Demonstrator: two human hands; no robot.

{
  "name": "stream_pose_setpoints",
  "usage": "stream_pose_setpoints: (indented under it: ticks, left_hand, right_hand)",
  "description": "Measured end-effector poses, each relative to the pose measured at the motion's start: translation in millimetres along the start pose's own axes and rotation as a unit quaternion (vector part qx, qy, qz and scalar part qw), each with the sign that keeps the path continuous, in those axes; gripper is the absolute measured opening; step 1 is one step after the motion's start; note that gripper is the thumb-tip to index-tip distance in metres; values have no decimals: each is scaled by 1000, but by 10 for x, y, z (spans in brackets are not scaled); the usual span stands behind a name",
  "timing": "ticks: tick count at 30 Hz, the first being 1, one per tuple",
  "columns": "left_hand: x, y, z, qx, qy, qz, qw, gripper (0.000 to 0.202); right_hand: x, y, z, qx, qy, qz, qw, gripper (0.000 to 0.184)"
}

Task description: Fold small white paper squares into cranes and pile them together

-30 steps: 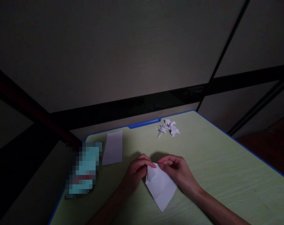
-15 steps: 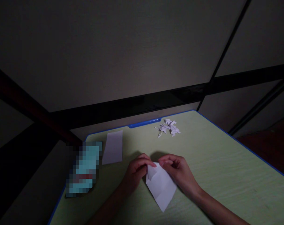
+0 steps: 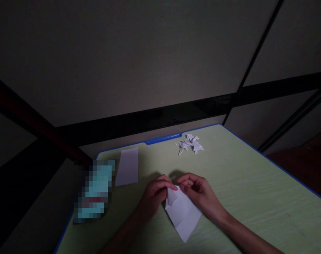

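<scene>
A partly folded sheet of white paper [image 3: 183, 217] is between my two hands, one corner pointing toward me and a small flap folded over at its upper left. My left hand [image 3: 158, 192] pinches the paper's top left edge, the index fingertip pressing on the flap. At the top right edge, my right hand [image 3: 198, 190] grips the paper between thumb and curled fingers. Parts of the far edge are hidden behind the fingers.
Several small folded paper figures [image 3: 192, 143] lie near the far edge of the light green table [image 3: 250, 183]. A white paper sheet [image 3: 128, 165] rests at the left, beside a blurred turquoise item [image 3: 98, 187]. A blue strip [image 3: 164, 139] marks the far edge, close to a panelled wall.
The paper has shifted slightly toward me, its near corner a little lower. My right hand's fingers have moved a little at the top edge; my left hand is nearly still.
</scene>
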State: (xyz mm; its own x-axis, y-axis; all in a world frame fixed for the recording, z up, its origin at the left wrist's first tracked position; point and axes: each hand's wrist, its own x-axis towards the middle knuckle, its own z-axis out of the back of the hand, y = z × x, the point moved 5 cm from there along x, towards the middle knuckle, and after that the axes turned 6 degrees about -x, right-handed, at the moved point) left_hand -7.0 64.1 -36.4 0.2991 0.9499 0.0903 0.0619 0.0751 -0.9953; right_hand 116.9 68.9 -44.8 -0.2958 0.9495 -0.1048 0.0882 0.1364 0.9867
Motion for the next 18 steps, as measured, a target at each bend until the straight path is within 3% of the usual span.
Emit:
stream_pose_setpoints:
  ticks: [11,18]
  left_hand:
    - [-3,30,-23,-51,25,11,998,11]
    - [15,61,14,-27,43,18,999,18]
  right_hand:
    - [-15,36,10,-13,-2,28,1000,17]
    - [-12,13,-1,9,2,22,1000,15]
